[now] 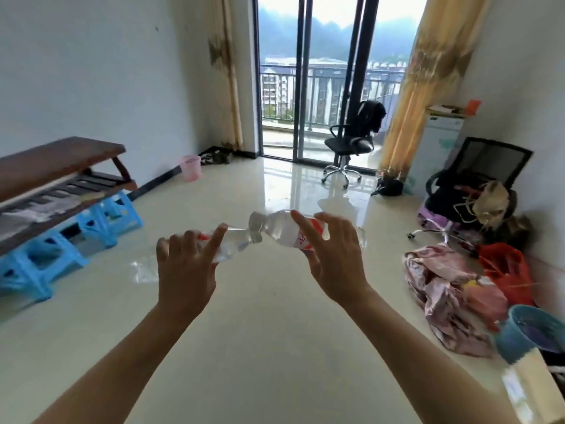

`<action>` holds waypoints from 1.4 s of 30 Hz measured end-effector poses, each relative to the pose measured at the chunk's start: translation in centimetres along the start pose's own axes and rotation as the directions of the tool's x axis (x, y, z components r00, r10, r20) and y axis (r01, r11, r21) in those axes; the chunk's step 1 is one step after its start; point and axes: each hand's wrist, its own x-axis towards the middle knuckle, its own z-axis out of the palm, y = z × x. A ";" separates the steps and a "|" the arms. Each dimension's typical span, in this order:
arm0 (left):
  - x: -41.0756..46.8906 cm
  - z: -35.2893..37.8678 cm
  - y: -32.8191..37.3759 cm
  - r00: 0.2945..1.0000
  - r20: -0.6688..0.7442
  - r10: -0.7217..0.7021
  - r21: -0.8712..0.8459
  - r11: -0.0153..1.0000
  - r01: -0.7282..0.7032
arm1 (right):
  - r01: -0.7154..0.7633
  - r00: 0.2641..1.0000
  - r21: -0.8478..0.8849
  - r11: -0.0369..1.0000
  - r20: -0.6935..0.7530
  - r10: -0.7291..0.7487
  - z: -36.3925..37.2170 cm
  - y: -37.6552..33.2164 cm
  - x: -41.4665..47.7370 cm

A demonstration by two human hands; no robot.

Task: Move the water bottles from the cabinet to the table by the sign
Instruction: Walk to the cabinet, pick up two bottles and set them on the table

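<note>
**Two bottles in carriage, held end to end at mid-frame**

The left hand (183, 270) and the right hand (333, 258) reach forward over the pale tiled floor (269, 347), backs toward the camera. Each grips one clear water bottle.

The left bottle (235, 243) lies beyond the left fingers (218, 240). The index finger is stretched along its side, and the other fingers are curled round it. The right bottle (278, 229), with a red label, is held from above by curled fingers and thumb, and its body projects on both sides of the palm.

Both long axes run nearly level across the frame, not upright. The two inner ends meet or overlap just left of centre, between the hands. Which end carries the cap cannot be told with certainty.

Neither bottle is on a surface. They are presumably in transit, out of the cabinet but not yet set down, and no sign is in view.

A wooden table (61, 157) propped on blue stools (104, 215) stands at the left edge, on the left hand's side and well apart from both bottles. Whether it is the destination cannot be told.

Before either bottle can stand on a surface, each wrist will probably have to turn its bottle from level to vertical, base down
</note>
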 end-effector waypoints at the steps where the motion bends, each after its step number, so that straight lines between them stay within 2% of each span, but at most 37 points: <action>1: 0.5 0.2 -1.3 1.000 0.007 -0.010 0.017 1.000 0.010 | 0.024 1.000 0.008 1.000 0.006 -0.024 1.4 -0.6 1.3; 4: 1.9 1.8 -8.0 0.995 0.042 -0.093 0.107 0.990 0.088 | 0.100 0.994 0.077 0.992 0.025 -0.102 9.2 -3.4 6.1; 10: 3.9 7.5 -18.1 0.969 0.101 -0.227 0.274 0.942 0.193 | 0.153 0.984 0.218 0.964 0.058 -0.169 23.8 -5.9 13.2; 16: 11.6 15.8 -29.0 0.931 0.128 -0.341 0.389 0.881 0.269 | 0.137 0.979 0.350 0.927 0.094 -0.180 40.6 -6.6 24.2; 21: 16.4 18.5 -37.5 0.947 0.058 -0.315 0.498 0.831 0.245 | 0.194 0.957 0.445 0.874 0.111 -0.269 50.1 -9.6 34.3; 27: 17.1 21.8 -48.7 0.883 0.012 -0.470 0.573 0.726 0.379 | 0.257 0.910 0.550 0.794 0.139 -0.391 61.2 -18.2 41.9; 31: 16.4 25.1 -58.7 0.842 -0.042 -0.538 0.571 0.679 0.462 | 0.327 0.864 0.580 0.746 0.138 -0.485 70.2 -25.8 46.0; 34: 17.2 26.9 -67.1 0.786 -0.042 -0.616 0.550 0.643 0.533 | 0.350 0.846 0.576 0.739 0.144 -0.513 76.4 -31.8 49.9; 36: 18.2 27.7 -71.8 0.779 -0.041 -0.626 0.527 0.649 0.549 | 0.364 0.831 0.577 0.731 0.153 -0.534 79.8 -34.8 52.6; 38: 19.7 28.7 -77.2 0.805 -0.036 -0.593 0.529 0.672 0.518 | 0.375 0.831 0.580 0.723 0.135 -0.539 83.2 -37.7 55.9; 42: 23.0 31.1 -86.7 0.802 -0.030 -0.597 0.543 0.664 0.515 | 0.331 0.858 0.586 0.739 0.140 -0.494 89.4 -42.1 61.4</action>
